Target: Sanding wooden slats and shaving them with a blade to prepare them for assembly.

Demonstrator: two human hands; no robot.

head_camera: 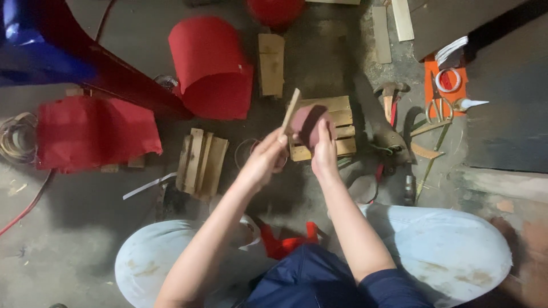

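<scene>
A dusty concrete floor (85, 228) lies strewn with red paper sheets (212, 65), small slatted wooden pallets (201, 162), a hammer (390, 97) and scissors (438, 108). Above the middle pallet, the left hand (264, 159) grips a thin wooden strip (290, 111), tilted upright. The right hand (324, 153) clasps a dark red sanding pad (308, 122) pressed against the strip.

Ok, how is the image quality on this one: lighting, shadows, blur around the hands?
Head view: dim, uneven light, brightest on the pale trouser knees; a dark shadow pools on the floor under the arms; the left hand with its thin wooden strip and the right hand on the dark red piece look slightly soft; the edges bend a little.
</scene>
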